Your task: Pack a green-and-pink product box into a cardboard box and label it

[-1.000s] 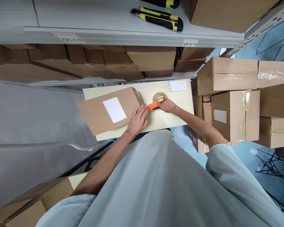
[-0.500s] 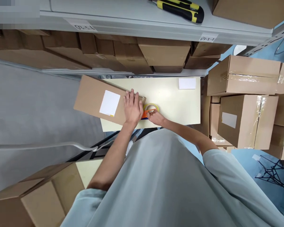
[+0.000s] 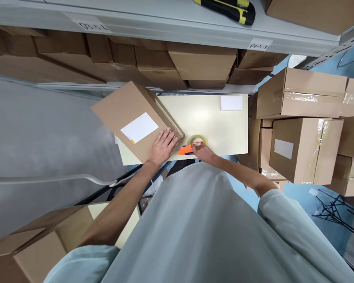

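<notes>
A cardboard box [image 3: 126, 108] with a white label [image 3: 139, 127] lies at an angle across the left part of the cream table [image 3: 224, 133]. My left hand [image 3: 163, 147] rests on the box near its right end, fingers stretched out over the cardboard. Just right of the box, my right hand [image 3: 203, 151] is closed on an orange tape dispenser [image 3: 185, 150]. A roll of tape with a yellowish rim [image 3: 197, 137] sits in the dispenser. The dispenser is apart from the box, close to the table's near edge.
A white stack of paper or labels [image 3: 231, 103] lies at the table's back right. Boxes [image 3: 200, 63] fill the shelf behind, and a yellow-black cutter [image 3: 236, 11] lies on the shelf above. Taped cartons [image 3: 308, 151] stand at right; an open carton [image 3: 44, 243] stands lower left.
The box has turned clockwise, its far left corner swinging up. My left hand has moved slightly down with it. My right hand and the tape dispenser have shifted right and nearer my body.
</notes>
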Tool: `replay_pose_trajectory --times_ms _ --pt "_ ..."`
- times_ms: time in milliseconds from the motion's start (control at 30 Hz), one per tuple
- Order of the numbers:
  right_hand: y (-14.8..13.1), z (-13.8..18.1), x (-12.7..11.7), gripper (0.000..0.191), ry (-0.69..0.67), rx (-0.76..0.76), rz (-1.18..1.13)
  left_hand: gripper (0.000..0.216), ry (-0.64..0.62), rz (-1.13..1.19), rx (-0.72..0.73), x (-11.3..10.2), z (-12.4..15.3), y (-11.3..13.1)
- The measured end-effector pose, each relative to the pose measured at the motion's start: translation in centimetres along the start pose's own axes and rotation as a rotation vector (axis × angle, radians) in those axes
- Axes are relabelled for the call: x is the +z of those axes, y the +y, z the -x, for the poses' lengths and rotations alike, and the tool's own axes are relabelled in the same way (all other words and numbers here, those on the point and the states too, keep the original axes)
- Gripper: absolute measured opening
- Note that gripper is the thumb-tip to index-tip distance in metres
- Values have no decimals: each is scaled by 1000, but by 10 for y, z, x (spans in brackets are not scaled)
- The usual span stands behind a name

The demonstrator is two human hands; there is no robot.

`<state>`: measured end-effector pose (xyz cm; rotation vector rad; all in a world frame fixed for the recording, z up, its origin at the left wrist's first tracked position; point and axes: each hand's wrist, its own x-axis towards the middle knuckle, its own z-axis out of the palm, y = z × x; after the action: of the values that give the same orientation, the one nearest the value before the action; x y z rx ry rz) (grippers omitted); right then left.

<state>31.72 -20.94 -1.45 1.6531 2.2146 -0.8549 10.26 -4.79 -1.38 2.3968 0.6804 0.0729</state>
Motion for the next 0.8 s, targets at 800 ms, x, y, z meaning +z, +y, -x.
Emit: replay_pose_trajectory --times_ms 800 --pt "111 -39 -73 47 15 118 168 68 343 29 -267 9 -6 62"
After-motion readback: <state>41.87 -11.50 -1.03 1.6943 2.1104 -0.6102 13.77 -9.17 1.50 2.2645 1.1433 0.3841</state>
